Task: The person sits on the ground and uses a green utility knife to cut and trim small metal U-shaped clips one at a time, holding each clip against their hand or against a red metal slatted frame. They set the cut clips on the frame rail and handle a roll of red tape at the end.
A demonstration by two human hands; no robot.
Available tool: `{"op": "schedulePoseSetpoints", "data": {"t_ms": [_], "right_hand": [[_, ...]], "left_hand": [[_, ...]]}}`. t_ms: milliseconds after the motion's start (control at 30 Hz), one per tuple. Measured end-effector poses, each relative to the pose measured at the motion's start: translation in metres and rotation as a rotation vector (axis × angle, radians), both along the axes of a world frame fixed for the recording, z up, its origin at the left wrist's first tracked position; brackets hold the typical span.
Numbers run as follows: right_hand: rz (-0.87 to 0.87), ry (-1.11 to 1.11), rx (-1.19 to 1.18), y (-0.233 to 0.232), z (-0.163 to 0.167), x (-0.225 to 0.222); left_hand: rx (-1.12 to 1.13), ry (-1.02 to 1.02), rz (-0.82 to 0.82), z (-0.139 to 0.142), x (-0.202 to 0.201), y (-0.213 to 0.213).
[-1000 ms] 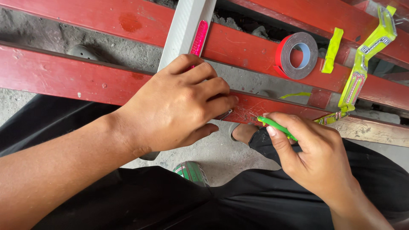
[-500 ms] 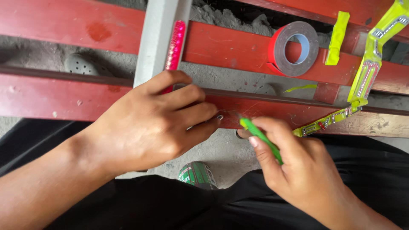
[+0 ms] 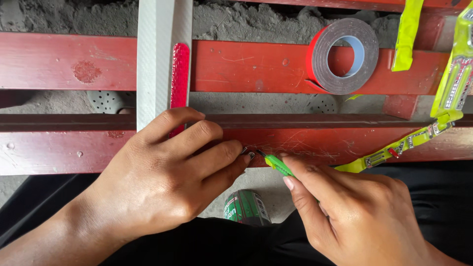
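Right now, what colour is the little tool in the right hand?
Bright green knife, seen in the head view.

Slim green cutter [image 3: 277, 164], tilted; tip seemingly touching red beam [image 3: 315, 145].
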State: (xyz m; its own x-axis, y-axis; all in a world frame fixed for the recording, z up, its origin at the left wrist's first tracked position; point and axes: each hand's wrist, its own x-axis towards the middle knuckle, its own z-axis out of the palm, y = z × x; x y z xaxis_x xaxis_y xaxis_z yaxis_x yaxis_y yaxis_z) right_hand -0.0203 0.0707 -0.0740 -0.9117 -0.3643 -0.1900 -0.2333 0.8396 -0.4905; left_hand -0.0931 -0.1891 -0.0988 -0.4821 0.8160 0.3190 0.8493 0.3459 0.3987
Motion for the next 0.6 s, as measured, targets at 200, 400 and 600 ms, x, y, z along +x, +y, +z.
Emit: {"op": "schedulePoseSetpoints", "data": {"t_ms": [200,400,600], "right_hand": [[0.035,0.043,0.036,-0.002,-0.004,0.002],[0.070,0.051,0.082,-0.008,-0.002,0.006],[0.085,0.009,0.108,-0.014,0.003,0.010]], "left_hand": [[-0.002,0.039,-0.011,0.000,-0.001,0.002],[0.024,0.052,-0.024,0.002,0.001,0.001],[0.039,0.086,-0.018,0.005,0.003,-0.002]]}}
